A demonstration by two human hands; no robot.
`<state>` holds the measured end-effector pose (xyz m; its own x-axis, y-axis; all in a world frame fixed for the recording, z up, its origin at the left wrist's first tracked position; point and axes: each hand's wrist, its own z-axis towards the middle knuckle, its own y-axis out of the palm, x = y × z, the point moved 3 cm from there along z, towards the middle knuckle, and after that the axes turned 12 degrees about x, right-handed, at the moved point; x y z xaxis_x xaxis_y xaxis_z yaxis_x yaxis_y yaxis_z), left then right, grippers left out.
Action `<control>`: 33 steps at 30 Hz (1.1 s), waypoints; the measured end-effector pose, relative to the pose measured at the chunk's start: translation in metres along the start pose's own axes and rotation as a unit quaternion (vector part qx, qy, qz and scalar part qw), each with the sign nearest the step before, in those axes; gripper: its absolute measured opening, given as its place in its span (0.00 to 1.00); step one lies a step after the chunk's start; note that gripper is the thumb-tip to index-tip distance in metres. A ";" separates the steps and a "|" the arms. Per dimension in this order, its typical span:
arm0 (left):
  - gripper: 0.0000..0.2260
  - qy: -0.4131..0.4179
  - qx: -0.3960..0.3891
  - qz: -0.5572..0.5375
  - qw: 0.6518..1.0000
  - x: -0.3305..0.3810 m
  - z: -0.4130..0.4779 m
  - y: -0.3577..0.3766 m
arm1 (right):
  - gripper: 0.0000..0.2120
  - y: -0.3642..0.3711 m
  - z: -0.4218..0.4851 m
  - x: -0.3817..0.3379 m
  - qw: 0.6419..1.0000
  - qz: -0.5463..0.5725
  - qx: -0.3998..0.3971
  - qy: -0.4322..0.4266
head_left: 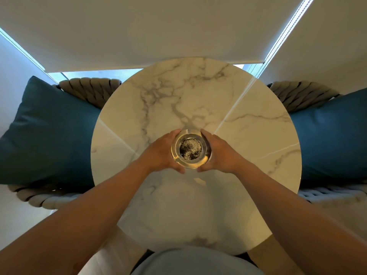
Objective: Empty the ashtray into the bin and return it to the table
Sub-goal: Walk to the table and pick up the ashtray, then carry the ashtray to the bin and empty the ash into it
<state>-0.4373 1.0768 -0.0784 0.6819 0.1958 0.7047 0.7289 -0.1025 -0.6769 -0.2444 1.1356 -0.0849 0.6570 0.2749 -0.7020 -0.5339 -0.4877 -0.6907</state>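
A round glass ashtray [190, 149] with dark ash and pale grit in its bowl is near the middle of the round white marble table [248, 135]. My left hand [160, 153] cups its left side, fingers curled around the rim. My right hand [220, 153] cups its right side in the same way. Whether the ashtray rests on the tabletop or is just off it, I cannot tell. No bin is in view.
A woven rope chair with a teal cushion [49, 132] stands left of the table. Another woven chair with a teal cushion [327, 135] stands right. Roller blinds [158, 26] hang over the windows behind. My light clothing [196, 261] is at the table's near edge.
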 end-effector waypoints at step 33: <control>0.55 -0.118 0.164 -0.029 0.979 0.011 -0.298 0.055 | 0.03 0.049 -0.168 -0.067 0.921 0.235 -0.275 0.144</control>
<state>-0.3719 0.7824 -0.0450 0.5794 0.4161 0.7008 0.6805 0.2261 -0.6970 -0.2254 0.9545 -0.0427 0.5785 -0.2661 -0.7711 -0.4967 -0.8647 -0.0743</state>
